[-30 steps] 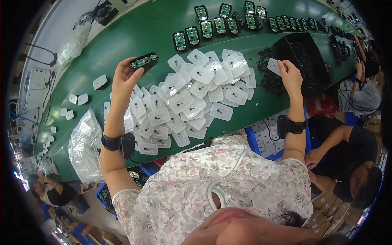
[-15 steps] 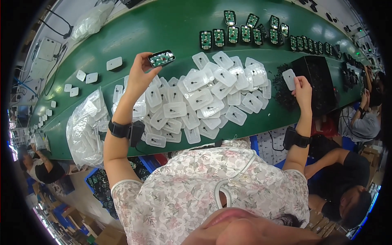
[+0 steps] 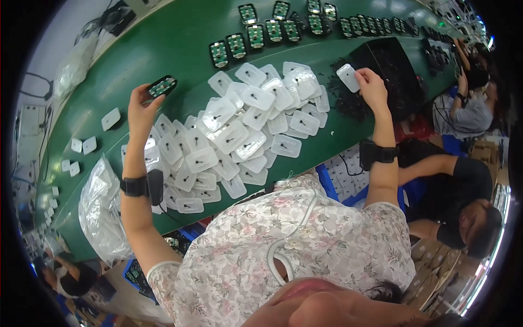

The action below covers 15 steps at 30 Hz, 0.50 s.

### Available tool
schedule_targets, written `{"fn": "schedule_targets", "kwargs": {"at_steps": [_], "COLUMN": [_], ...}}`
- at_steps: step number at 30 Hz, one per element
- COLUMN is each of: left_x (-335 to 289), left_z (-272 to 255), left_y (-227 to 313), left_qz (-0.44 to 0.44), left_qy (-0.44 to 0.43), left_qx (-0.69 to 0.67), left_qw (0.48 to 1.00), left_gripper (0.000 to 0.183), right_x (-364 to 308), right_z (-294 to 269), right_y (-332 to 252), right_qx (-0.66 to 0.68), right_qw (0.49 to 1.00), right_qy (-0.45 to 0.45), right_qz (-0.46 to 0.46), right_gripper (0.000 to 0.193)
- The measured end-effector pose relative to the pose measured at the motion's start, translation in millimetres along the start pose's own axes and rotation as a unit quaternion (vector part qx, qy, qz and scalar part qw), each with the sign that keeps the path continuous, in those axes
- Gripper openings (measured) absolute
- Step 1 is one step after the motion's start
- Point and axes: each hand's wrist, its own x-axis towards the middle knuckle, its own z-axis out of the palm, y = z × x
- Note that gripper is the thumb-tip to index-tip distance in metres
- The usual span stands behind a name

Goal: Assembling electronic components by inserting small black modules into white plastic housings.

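Note:
My left hand (image 3: 143, 111) grips a black plastic housing with a green circuit board (image 3: 163, 86) between thumb and fingers, raised over the table's left side. In my right hand (image 3: 372, 90) is a white rectangular cover (image 3: 347, 78) with rounded corners, pinched by its edge. Between my arms spreads a heap of translucent white plastic trays (image 3: 231, 136), many with a small dark piece in the middle. Near the right hand lies a pile of small black parts (image 3: 348, 103), beside a black box (image 3: 389, 71).
More housings with boards (image 3: 255, 35) stand in rows along the back of the green table (image 3: 180, 49). White covers (image 3: 110, 119) lie at the left, above a clear plastic bag (image 3: 101, 210). A person in dark clothes (image 3: 436, 185) sits close on my right.
The whole view has turned and shifted, so the table contents appear further left. Both hands still hold the same things; the housing is tilted more steeply in the picture.

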Motion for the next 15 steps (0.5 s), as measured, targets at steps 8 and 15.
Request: {"fn": "schedule_targets", "kwargs": {"at_steps": [8,15], "left_x": [2.8,2.7], "left_z": [-0.4,-0.1], "left_y": [-10.5,-21.5], "left_qz": [-0.029,-0.029], "left_qy": [-0.003,-0.01], "left_qx": [0.015,0.029], "left_qw": [0.999,0.999], "left_gripper": [0.042,0.042], "right_x": [1.7,21.6], "right_z": [3.1,21.1], "right_y": [-9.8,-15.7], "right_qx": [-0.012,0.103], "right_qw": [1.0,0.995], "right_qy": [0.019,-0.013], "right_qz": [-0.004,-0.006], "right_gripper": [0.02,0.02]}}
